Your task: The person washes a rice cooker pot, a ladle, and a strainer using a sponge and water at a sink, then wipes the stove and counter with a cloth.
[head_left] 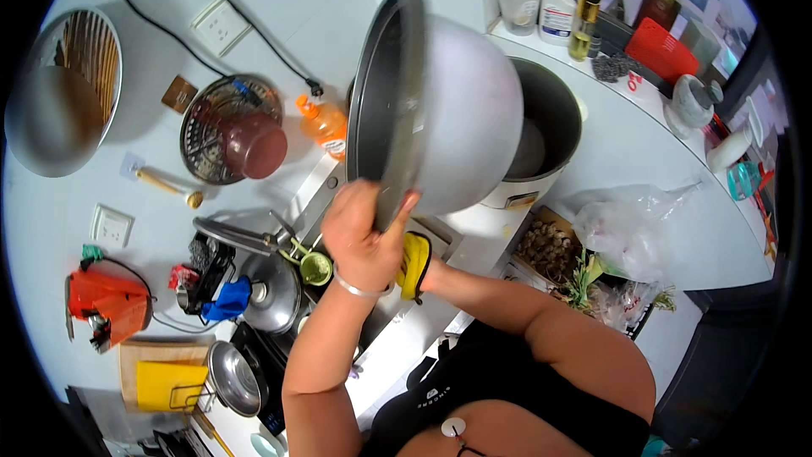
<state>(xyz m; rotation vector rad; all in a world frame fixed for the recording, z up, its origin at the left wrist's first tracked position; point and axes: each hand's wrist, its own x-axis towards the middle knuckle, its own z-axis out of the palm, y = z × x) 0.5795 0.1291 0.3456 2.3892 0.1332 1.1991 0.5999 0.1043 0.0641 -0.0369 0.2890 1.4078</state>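
Note:
My left hand point(364, 224) is closed on the rim of a large cooker inner pot point(474, 110). The pot is tilted on its side in the air, its dark inside facing left and its pale grey outside facing right. Right beside the left wrist, a yellow cloth point(414, 266) is bunched at my right hand point(431, 276), which seems to grip it. The fingers of that hand are mostly hidden by the cloth and the left hand. Behind the pot stands a white cooker body point(550, 127) with a dark inside, partly covered by the pot.
An orange bottle point(325, 125) stands left of the pot. Further left are a lidded pan point(272, 292) and a small green strainer point(315, 268). A box of brown pieces point(548, 245) and a clear plastic bag point(630, 228) lie at the right. Bottles point(556, 4) line the back ledge.

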